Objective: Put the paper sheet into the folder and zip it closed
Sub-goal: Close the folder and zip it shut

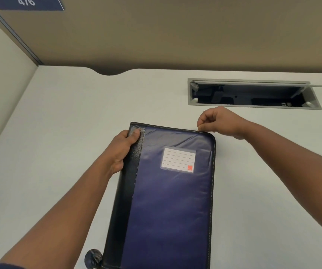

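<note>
Flat on the desk (59, 133), the padded, slightly slick folder (171, 200) looks floppy enough to slide, so the left hand (122, 150) clamps its spine corner while the right hand (220, 121) pinches the zipper pull (199, 129) at the far edge

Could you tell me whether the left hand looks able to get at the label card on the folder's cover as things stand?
Probably yes: the left hand grips the folder at its spine corner, and the label card lies uncovered beside it, but it must let go first.
</note>
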`<state>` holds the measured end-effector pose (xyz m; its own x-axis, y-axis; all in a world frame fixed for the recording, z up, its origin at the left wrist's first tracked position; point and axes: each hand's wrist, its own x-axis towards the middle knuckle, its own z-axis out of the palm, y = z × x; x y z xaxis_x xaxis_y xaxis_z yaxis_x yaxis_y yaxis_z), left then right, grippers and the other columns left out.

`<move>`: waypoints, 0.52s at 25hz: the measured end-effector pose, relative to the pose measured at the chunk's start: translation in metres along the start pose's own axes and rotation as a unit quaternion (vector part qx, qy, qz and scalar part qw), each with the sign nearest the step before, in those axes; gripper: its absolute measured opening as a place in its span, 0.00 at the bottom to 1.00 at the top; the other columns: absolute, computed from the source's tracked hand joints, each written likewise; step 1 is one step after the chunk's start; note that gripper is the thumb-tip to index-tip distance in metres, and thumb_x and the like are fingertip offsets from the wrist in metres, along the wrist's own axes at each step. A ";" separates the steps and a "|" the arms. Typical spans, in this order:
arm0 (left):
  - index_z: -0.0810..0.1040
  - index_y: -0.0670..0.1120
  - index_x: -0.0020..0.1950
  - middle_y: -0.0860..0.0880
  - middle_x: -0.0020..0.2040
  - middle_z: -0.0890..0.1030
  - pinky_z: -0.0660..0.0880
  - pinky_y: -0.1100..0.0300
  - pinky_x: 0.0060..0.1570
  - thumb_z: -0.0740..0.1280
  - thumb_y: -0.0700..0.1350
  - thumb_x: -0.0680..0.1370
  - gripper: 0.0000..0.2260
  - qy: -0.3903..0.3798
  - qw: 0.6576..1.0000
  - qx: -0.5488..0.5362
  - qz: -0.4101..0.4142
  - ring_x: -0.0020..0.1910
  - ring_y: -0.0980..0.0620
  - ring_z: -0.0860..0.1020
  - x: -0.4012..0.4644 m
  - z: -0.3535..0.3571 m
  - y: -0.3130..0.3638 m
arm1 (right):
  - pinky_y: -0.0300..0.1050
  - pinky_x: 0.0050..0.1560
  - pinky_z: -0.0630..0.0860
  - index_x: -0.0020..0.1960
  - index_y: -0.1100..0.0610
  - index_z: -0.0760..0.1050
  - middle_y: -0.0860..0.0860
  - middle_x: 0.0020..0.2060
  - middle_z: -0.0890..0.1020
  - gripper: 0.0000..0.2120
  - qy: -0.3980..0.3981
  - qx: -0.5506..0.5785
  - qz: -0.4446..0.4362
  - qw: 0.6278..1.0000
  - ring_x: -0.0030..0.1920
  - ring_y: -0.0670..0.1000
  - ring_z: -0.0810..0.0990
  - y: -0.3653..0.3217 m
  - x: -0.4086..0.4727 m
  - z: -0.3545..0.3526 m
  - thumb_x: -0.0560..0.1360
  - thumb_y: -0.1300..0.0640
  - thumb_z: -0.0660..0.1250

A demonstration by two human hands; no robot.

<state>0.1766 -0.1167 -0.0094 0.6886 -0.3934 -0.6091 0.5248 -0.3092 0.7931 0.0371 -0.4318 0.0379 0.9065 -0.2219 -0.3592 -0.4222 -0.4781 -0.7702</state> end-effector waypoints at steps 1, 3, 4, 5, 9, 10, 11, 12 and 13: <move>0.81 0.47 0.56 0.48 0.48 0.87 0.82 0.51 0.49 0.72 0.55 0.79 0.13 -0.002 1.000 -0.013 0.010 0.42 0.51 0.84 -0.002 -0.001 0.003 | 0.37 0.36 0.73 0.42 0.54 0.84 0.46 0.37 0.86 0.05 0.002 0.022 0.013 1.000 0.34 0.39 0.78 -0.008 0.000 -0.002 0.74 0.63 0.75; 0.82 0.48 0.56 0.48 0.48 0.88 0.82 0.52 0.48 0.72 0.55 0.80 0.12 -0.001 0.999 -0.039 0.032 0.44 0.51 0.85 -0.007 -0.001 0.011 | 0.35 0.33 0.72 0.39 0.53 0.83 0.45 0.35 0.85 0.08 0.022 0.058 0.030 0.998 0.32 0.38 0.77 -0.024 -0.001 -0.005 0.74 0.63 0.74; 0.82 0.48 0.56 0.49 0.49 0.88 0.82 0.53 0.47 0.71 0.55 0.80 0.12 -0.002 0.998 -0.049 0.044 0.45 0.51 0.85 -0.011 -0.001 0.016 | 0.33 0.31 0.71 0.38 0.53 0.83 0.45 0.34 0.85 0.08 0.040 0.072 0.036 0.996 0.31 0.38 0.77 -0.033 -0.002 -0.007 0.73 0.63 0.75; 0.82 0.49 0.57 0.48 0.51 0.88 0.82 0.54 0.47 0.72 0.55 0.79 0.12 -0.004 0.997 -0.056 0.055 0.46 0.51 0.85 -0.016 -0.001 0.021 | 0.32 0.29 0.71 0.37 0.53 0.83 0.45 0.34 0.85 0.08 0.058 0.081 0.043 0.994 0.31 0.39 0.77 -0.041 -0.004 -0.010 0.73 0.62 0.76; 0.83 0.50 0.56 0.48 0.53 0.87 0.82 0.54 0.45 0.71 0.54 0.80 0.09 -0.008 0.990 -0.073 0.117 0.49 0.50 0.86 -0.043 0.000 0.042 | 0.40 0.32 0.67 0.38 0.55 0.83 0.47 0.34 0.83 0.03 0.097 0.073 0.081 0.989 0.35 0.46 0.73 -0.081 -0.021 -0.028 0.70 0.61 0.75; 0.82 0.50 0.57 0.49 0.54 0.87 0.82 0.55 0.44 0.71 0.54 0.80 0.10 -0.006 0.988 -0.073 0.134 0.50 0.50 0.86 -0.051 0.000 0.047 | 0.39 0.33 0.68 0.37 0.56 0.83 0.48 0.35 0.83 0.03 0.111 0.070 0.079 0.988 0.35 0.47 0.74 -0.091 -0.028 -0.033 0.69 0.61 0.75; 0.82 0.50 0.58 0.49 0.54 0.87 0.83 0.56 0.44 0.70 0.54 0.81 0.10 -0.004 0.986 -0.073 0.151 0.51 0.50 0.86 -0.060 0.000 0.052 | 0.40 0.35 0.71 0.38 0.58 0.83 0.49 0.37 0.84 0.02 0.130 0.070 0.073 0.986 0.36 0.48 0.75 -0.101 -0.036 -0.036 0.69 0.62 0.75; 0.82 0.51 0.60 0.49 0.55 0.87 0.83 0.55 0.45 0.69 0.54 0.81 0.11 -0.004 0.983 -0.072 0.170 0.52 0.49 0.86 -0.069 -0.001 0.058 | 0.41 0.38 0.73 0.39 0.60 0.83 0.52 0.38 0.85 0.01 0.153 0.072 0.060 0.984 0.38 0.49 0.76 -0.112 -0.046 -0.038 0.69 0.62 0.74; 0.81 0.51 0.60 0.50 0.56 0.87 0.83 0.53 0.47 0.69 0.54 0.81 0.11 -0.003 0.979 -0.072 0.191 0.53 0.48 0.85 -0.079 -0.001 0.063 | 0.45 0.42 0.74 0.40 0.62 0.83 0.55 0.39 0.85 0.02 0.177 0.075 0.045 0.980 0.39 0.50 0.77 -0.123 -0.056 -0.040 0.69 0.63 0.74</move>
<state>0.1555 -0.1045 0.0884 0.8459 -0.4618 -0.2669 0.2943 -0.0132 0.9556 0.0387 -0.3947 0.1735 0.7978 -0.5515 -0.2437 -0.4715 -0.3188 -0.8222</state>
